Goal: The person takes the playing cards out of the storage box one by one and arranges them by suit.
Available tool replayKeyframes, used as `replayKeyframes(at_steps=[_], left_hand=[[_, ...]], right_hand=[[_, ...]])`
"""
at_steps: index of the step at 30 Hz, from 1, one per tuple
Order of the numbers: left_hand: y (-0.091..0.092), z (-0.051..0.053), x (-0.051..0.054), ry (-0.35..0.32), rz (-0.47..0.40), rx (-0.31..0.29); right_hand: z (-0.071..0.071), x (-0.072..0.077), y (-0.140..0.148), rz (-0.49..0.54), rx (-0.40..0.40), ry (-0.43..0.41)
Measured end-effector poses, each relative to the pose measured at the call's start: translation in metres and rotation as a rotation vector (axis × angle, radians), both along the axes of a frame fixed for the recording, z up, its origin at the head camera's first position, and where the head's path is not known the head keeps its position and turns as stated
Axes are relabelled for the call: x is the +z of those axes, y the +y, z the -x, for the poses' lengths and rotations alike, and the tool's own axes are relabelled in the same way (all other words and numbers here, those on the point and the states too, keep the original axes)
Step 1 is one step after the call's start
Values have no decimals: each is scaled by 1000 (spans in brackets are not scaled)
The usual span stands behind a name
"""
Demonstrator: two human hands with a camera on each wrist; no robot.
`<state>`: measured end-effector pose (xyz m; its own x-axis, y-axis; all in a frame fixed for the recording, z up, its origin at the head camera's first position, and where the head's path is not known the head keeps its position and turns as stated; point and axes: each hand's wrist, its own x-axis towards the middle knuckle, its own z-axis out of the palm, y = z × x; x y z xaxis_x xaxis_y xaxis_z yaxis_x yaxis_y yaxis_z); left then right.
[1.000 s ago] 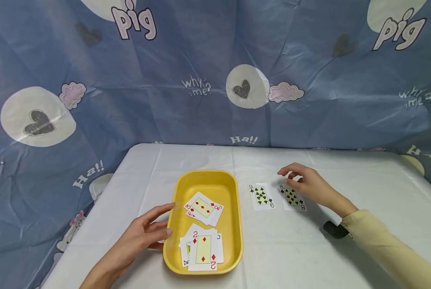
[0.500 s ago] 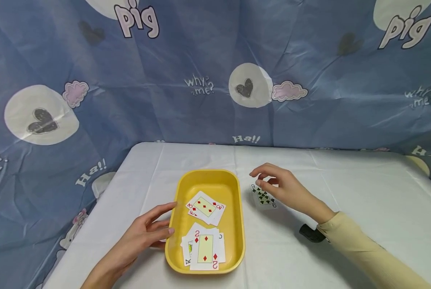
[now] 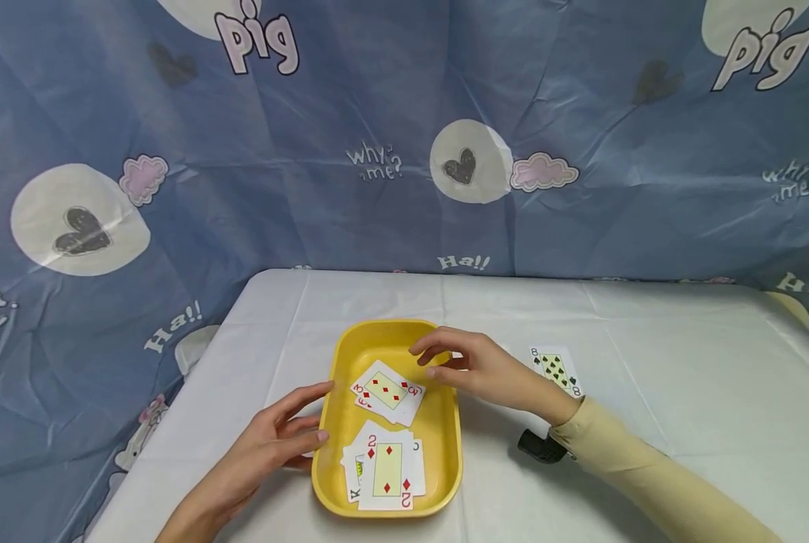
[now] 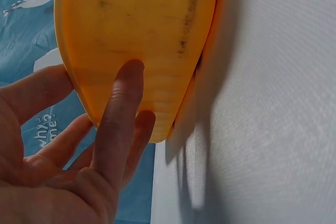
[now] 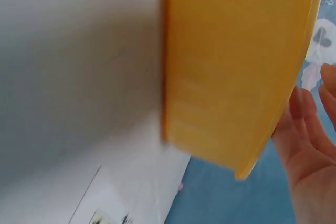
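Note:
A yellow tray stands on the white table, with two loose groups of playing cards in it. The three of diamonds tops the farther group, the two of diamonds the nearer one. My left hand touches the tray's left side with extended fingers and thumb. Its thumb lies against the outer wall in the left wrist view. My right hand hovers at the tray's right rim, fingers loosely bent, no card visible between them. The eight of spades lies on the table, partly behind the right forearm.
A black strapped device sits under the right wrist. White cloth covers the table, and a blue printed curtain hangs behind it. A blurred card lies at the bottom of the right wrist view.
My right hand has moved left from over the eight of spades, past the nine of clubs, to the tray's rim. The eight is uncovered; the nine is hidden. My left hand has stayed put.

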<state>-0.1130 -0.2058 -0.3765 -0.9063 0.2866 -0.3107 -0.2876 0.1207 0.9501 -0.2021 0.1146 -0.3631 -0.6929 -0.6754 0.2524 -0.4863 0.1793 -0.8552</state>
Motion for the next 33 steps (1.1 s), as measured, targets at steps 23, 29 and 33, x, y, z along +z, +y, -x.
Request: replayKeyframes(at_steps=[23,29,33], left_hand=[[1,0,0,13,-20,-14],[1,-1,0,18,-7,-5],[1,-2,0,17,4,1]], right_hand=[[43,-2,-49,-199,235,-24],[54,-1,-55,-276,273,-13],[57,0,-59,-329,296,-30]])
